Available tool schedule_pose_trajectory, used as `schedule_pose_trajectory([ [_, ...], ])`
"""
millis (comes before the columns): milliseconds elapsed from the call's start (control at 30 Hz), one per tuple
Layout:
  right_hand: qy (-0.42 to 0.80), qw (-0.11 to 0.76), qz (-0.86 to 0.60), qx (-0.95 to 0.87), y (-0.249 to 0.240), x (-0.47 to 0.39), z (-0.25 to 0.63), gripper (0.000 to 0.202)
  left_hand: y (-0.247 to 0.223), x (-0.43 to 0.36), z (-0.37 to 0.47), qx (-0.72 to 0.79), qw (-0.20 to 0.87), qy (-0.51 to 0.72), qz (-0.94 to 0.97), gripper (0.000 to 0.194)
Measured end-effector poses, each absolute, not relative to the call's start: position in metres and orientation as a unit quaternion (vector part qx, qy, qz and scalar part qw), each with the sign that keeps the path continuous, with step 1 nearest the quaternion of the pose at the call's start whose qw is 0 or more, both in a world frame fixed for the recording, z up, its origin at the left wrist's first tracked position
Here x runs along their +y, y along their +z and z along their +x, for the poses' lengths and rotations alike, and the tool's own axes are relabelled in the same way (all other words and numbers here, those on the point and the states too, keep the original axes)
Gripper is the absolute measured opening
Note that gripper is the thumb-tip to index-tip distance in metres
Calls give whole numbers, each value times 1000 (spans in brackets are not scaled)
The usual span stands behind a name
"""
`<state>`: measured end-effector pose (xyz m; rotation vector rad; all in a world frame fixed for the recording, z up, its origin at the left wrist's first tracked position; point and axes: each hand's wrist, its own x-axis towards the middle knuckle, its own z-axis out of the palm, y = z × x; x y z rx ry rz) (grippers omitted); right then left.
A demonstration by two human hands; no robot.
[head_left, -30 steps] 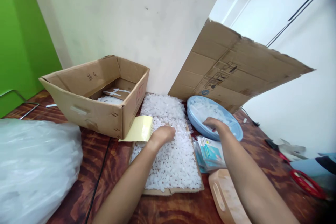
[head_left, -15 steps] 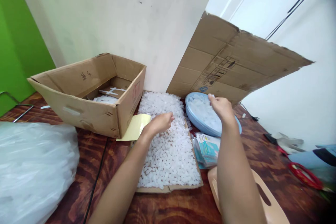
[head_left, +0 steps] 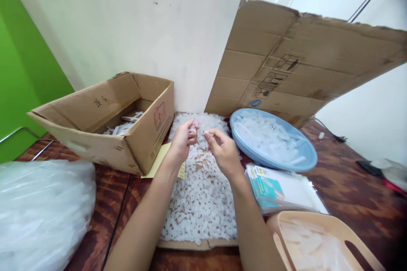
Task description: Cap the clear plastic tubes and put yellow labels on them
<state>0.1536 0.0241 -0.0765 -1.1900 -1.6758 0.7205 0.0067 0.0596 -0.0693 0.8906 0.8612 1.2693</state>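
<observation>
A person's two bare hands are poised over the far half of a cardboard sheet (head_left: 187, 244), its surface strewn with small white pieces (head_left: 197, 207) nearly to its near edge. The right hand (head_left: 224, 152) pinches a single white piece (head_left: 206, 132) between thumb and forefinger. The left hand (head_left: 182, 143) is closed, its fingers curled inward; whether it grips anything is too small to tell. The pinched piece lies just to the right of the left hand's fingertips, in the narrow gap between the hands, and appears not to touch them; its long axis cannot be made out. On the table (head_left: 346, 165), a blue basin (head_left: 282, 166) heaped with longer white strips (head_left: 257, 131) stands off the sheet's far right corner, nearer the right hand. Clear packets (head_left: 270, 188) and a peach-coloured bin (head_left: 275, 222) lie beyond the sheet's right edge. Off its left edge, a yellow sheet (head_left: 161, 161) and an open cardboard box (head_left: 149, 137) sit nearer the left hand.
</observation>
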Motion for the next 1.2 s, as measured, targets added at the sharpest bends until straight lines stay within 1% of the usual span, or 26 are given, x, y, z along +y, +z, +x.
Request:
schedule_pose_trajectory([
  [133,346,517,-464,-630,-80,28,143,33,-69,59,13,347,651,586,335,26],
  [300,406,595,-419,-552,-84,33,133,31,-73,54,32,341,653,601,311,35],
  [500,497,623,-382,-468,-88,34,132,37,-75,47,47,350,619,625,322,45],
  [667,534,644,-354,-418,-85,30,126,40,-73,43,49,364,592,635,338,51],
  [800,508,675,-343,-411,-80,23,122,36,-70,38,50,393,553,637,365,55],
  [1033,387,726,-351,-448,-68,11,119,33,-61,27,55,407,509,650,392,38],
  [1200,316,742,-377,-455,-64,5,118,34,-52,18,61,418,495,650,398,34],
])
